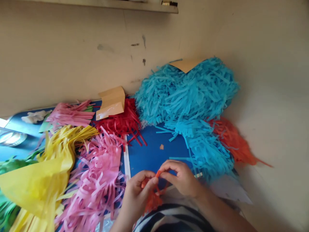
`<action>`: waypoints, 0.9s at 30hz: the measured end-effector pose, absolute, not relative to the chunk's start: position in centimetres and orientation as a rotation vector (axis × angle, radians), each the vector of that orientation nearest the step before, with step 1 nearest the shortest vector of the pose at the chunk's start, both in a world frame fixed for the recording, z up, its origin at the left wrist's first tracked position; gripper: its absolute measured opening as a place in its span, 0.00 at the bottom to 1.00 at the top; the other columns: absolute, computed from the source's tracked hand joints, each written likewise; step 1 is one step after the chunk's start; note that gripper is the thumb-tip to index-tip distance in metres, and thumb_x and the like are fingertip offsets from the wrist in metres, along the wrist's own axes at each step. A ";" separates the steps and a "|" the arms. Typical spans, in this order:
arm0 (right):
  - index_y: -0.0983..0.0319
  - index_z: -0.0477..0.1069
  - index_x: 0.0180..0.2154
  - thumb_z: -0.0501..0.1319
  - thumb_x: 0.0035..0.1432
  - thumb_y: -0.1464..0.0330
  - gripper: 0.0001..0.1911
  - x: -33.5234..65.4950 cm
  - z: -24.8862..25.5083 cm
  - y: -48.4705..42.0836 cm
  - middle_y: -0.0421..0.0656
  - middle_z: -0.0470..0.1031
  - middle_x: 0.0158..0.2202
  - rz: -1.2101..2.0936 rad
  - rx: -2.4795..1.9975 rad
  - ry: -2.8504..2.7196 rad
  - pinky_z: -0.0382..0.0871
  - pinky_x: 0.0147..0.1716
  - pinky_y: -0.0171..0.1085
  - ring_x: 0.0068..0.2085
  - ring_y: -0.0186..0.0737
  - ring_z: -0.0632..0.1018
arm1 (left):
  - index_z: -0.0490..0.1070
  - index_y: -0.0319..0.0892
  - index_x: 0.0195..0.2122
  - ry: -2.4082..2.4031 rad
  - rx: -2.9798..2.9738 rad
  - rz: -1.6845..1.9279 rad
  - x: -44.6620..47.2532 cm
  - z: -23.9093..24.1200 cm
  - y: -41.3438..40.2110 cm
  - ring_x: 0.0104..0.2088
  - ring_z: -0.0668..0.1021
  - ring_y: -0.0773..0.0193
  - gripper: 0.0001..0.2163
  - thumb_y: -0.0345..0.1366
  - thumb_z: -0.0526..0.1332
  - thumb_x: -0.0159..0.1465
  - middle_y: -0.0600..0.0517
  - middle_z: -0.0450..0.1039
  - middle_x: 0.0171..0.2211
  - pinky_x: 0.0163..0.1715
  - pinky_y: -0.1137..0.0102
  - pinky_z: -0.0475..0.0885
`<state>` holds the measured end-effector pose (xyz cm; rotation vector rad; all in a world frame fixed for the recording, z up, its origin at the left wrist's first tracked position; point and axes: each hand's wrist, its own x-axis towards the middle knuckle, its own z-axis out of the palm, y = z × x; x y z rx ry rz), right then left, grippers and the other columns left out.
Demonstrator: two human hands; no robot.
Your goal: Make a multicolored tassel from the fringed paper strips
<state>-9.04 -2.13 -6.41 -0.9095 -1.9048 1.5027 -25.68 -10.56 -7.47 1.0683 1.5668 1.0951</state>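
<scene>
One orange paper tassel (153, 200) is held raised; its tip (158, 174) is gathered narrow, its cut strips (155, 203) hung below, partly hidden.

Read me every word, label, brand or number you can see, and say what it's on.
No readable text.
Small dark-and-gold object on the shelf: any print is too small and blurred to read.
Wall marks: smudges, no letters.
Orange paper strips: no print visible.

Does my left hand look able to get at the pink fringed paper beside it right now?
Probably yes: nothing visible blocks your left hand from the pink fringed paper, though its fingers are pinching the orange fringed paper and would likely need freeing first.
</scene>
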 end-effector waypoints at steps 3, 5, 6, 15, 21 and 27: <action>0.60 0.77 0.32 0.64 0.58 0.72 0.04 -9.2 -6.6 -2.3 0.39 0.79 0.32 1.484 -0.885 -1.852 0.69 0.38 0.31 0.35 0.34 0.78 | 0.76 0.39 0.30 1.468 0.838 1.126 -25.1 -8.0 -10.5 0.25 0.75 0.65 0.16 0.49 0.66 0.58 0.51 0.76 0.25 0.26 0.74 0.71; 0.61 0.77 0.30 0.64 0.59 0.70 0.05 -9.2 -6.8 -2.3 0.39 0.78 0.30 1.475 -0.884 -1.832 0.69 0.36 0.30 0.33 0.34 0.77 | 0.77 0.39 0.30 1.452 0.788 1.126 -25.1 -8.2 -10.4 0.25 0.75 0.66 0.15 0.49 0.67 0.57 0.51 0.76 0.25 0.26 0.75 0.70; 0.61 0.76 0.30 0.63 0.59 0.70 0.06 -9.3 -6.9 -2.3 0.39 0.78 0.30 1.471 -0.889 -1.828 0.68 0.35 0.30 0.33 0.33 0.77 | 0.77 0.39 0.30 1.455 0.791 1.122 -25.1 -8.3 -10.3 0.25 0.76 0.65 0.15 0.48 0.67 0.57 0.51 0.76 0.25 0.26 0.75 0.70; 0.61 0.71 0.29 0.59 0.54 0.77 0.06 -9.7 -7.7 -3.1 0.38 0.74 0.28 1.146 -0.874 -1.831 0.68 0.32 0.30 0.30 0.32 0.75 | 0.77 0.46 0.36 1.675 1.377 1.418 -24.3 -8.4 -10.1 0.34 0.81 0.63 0.04 0.34 0.65 0.60 0.53 0.81 0.32 0.39 0.71 0.75; 0.60 0.70 0.34 0.59 0.57 0.78 0.08 -9.7 -8.4 -3.5 0.40 0.76 0.31 0.848 -0.734 -1.971 0.70 0.37 0.34 0.34 0.35 0.76 | 0.75 0.47 0.35 1.643 1.637 1.488 -24.5 -8.6 -10.1 0.34 0.81 0.67 0.07 0.26 0.63 0.61 0.58 0.80 0.31 0.52 0.69 0.71; 0.60 0.70 0.35 0.58 0.58 0.78 0.08 -9.8 -8.6 -3.6 0.41 0.76 0.31 0.764 -0.723 -1.989 0.71 0.36 0.34 0.34 0.35 0.76 | 0.74 0.46 0.34 1.623 1.612 1.363 -24.7 -8.6 -10.0 0.35 0.81 0.66 0.05 0.28 0.62 0.62 0.57 0.80 0.31 0.50 0.68 0.72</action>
